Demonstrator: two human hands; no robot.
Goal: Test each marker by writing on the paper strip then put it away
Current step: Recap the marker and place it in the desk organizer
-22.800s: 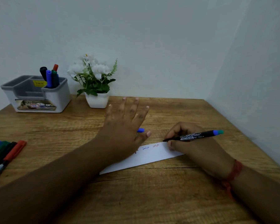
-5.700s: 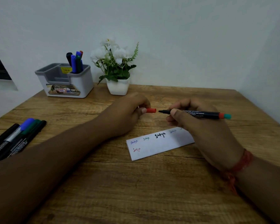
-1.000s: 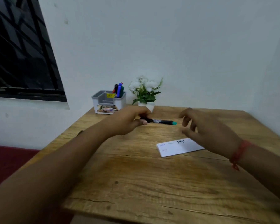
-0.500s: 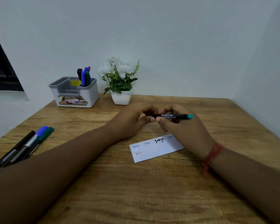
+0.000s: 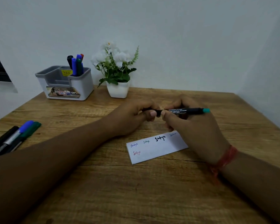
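1. Two hands on one marker (image 5: 184, 110): held level above the table (image 5: 136, 191), long axis running left to right, teal end pointing right, other end hidden inside the left hand (image 5: 136, 117).
2. Left fingers curled round the marker's left end, thumb pressed on top; right hand (image 5: 196, 126) pinching the barrel just beside it, thumb tip nearly touching the left thumb.
3. Below the hands, flat on the wood: paper strip (image 5: 155, 149), tilted, right end hidden under the right hand, left end near the table's middle; five small written words on it in blue, green, black and red.
4. Open wood in front of the strip and to its left, out to the loose markers (image 5: 14, 138) lying at the left edge.
5. At the back left, holder (image 5: 66, 84) with several markers standing in its right compartment; just beside it, a potted plant (image 5: 116, 73).
6. Plain pale walls behind and close along the table's right edge.
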